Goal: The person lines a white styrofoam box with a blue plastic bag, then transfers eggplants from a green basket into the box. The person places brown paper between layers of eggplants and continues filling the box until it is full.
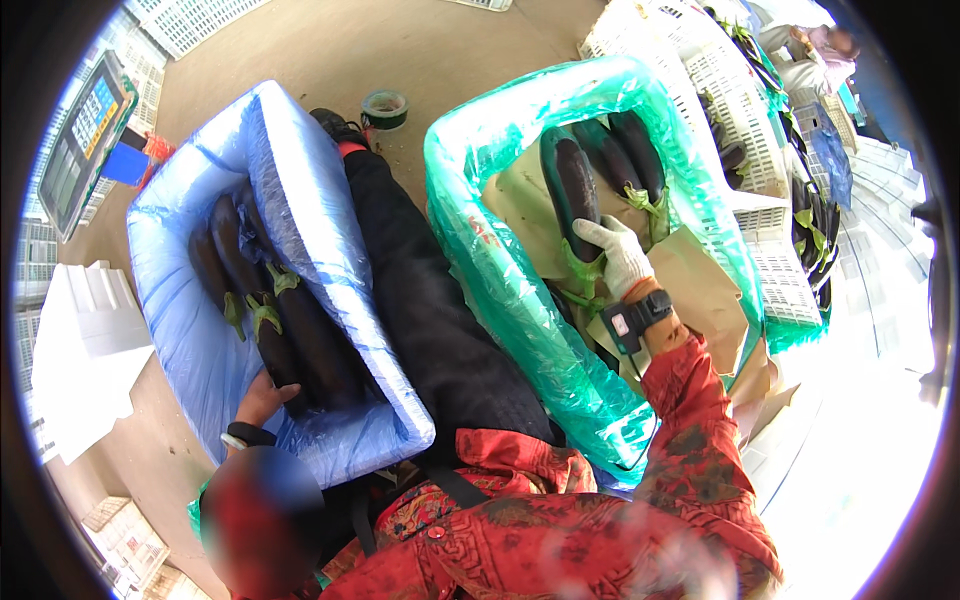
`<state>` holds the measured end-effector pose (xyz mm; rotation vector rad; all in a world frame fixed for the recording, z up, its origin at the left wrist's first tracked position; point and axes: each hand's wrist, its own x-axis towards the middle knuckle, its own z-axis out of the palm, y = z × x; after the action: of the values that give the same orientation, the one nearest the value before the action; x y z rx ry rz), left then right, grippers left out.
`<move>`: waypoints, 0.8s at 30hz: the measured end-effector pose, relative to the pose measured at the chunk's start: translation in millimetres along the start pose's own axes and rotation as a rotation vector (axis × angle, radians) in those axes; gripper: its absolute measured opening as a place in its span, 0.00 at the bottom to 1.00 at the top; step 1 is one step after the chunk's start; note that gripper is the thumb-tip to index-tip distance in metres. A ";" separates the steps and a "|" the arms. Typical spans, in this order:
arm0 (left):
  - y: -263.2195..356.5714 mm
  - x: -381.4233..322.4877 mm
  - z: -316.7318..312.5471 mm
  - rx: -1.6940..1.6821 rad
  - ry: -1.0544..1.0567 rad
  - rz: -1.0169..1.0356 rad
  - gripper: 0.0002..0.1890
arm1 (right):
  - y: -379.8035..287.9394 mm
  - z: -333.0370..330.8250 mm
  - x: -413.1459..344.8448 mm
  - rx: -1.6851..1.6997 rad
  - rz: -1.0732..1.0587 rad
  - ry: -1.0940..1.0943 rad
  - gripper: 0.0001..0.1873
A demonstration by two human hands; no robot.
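My right hand [619, 253], in a white knit glove, holds a dark purple eggplant [568, 180] near its green calyx end. That eggplant is over a crate lined with green plastic film [480, 180], where two more eggplants [619, 150] lie at the far end on brown paper [694, 277]. Over on the other side, my bare left hand [264, 401] touches the lower end of an eggplant [276, 352] in a crate lined with blue film [172, 300]. Its thumb lies across the skin, and its other fingers are mostly hidden. Several eggplants lie side by side there.
My outstretched leg [420, 270] separates the two lined crates. A tape roll [385, 110] lies on the floor beyond my foot. A digital scale display [86, 142] stands at left. White plastic crates with eggplants [739, 112] are stacked at right, and a person [814, 56] sits beyond.
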<state>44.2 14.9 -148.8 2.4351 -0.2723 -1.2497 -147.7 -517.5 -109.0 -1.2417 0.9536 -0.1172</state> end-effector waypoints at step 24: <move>204.2 -6.3 22.1 -2.144 -1.316 0.598 0.43 | -30.2 -26.7 119.5 -1.815 -0.207 0.575 0.35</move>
<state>23.5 -173.4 -69.3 -0.3352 0.0872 -1.2489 -78.5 -614.8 -149.4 -3.0852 1.4213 0.3535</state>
